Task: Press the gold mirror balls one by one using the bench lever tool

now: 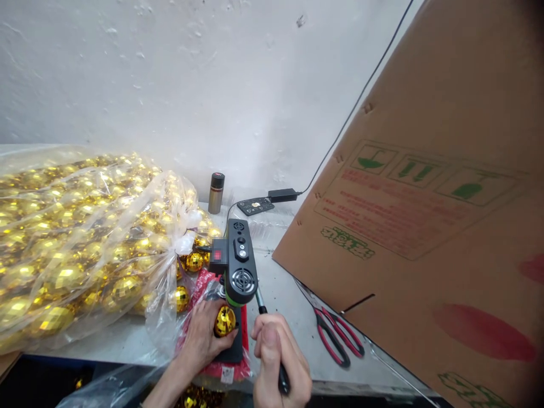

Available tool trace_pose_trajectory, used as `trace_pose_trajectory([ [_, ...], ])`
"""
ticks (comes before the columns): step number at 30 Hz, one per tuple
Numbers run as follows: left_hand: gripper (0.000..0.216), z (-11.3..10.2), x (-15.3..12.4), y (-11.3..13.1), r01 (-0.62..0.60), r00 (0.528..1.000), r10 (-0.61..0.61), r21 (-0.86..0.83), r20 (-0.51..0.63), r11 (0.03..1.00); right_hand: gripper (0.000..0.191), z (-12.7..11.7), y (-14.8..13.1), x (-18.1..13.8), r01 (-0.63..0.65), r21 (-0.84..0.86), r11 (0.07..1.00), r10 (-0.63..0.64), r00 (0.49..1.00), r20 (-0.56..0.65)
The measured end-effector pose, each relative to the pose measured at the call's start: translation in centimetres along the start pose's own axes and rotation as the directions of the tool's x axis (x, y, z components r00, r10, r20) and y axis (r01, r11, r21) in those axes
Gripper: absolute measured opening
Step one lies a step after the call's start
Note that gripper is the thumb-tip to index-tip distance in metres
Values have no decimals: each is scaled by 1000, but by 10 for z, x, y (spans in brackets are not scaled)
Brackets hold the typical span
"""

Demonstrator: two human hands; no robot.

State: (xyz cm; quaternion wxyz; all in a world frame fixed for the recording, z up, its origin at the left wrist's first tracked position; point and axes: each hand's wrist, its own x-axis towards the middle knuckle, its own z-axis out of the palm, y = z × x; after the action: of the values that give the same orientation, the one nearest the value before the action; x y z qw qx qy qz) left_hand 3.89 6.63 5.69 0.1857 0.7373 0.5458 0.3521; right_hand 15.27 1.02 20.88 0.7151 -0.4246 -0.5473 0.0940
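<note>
My left hand is closed round a shiny gold faceted ball. The ball sits at the lower end of a black device with round grilles and buttons on top. In my right hand, the fingers are wrapped round a black handle. A thin metal shaft runs from that handle up alongside the device; its far end is hidden. Under the ball lie a dark base plate and red plastic wrapping.
A large clear plastic bag full of gold balls fills the left. Red-and-black scissors lie right of my hand, beside a leaning cardboard box. A spray can, remote and corded power adapter are near the wall.
</note>
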Motion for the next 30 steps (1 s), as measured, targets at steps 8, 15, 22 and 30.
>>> trace_pose_trajectory([
  [8, 47, 16, -6, -15, -56, 997, 57, 17, -56, 998, 40, 1, 16, -30, -37, -93, 995, 32, 998, -57],
  [15, 45, 20, -8, -14, -37, 998, 38, 23, -55, 999, 46, 5, 38, -48, 36, -170, 985, -58, 991, -121],
  [22, 40, 19, -8, -11, -33, 998, 35, 35, -56, 999, 47, 3, 62, -46, 237, -180, 955, -261, 957, -126],
  [30, 37, 19, -7, -9, -1, 999, 3, 33, -41, 999, 42, 5, 67, -53, 187, -132, 973, -208, 965, -161],
])
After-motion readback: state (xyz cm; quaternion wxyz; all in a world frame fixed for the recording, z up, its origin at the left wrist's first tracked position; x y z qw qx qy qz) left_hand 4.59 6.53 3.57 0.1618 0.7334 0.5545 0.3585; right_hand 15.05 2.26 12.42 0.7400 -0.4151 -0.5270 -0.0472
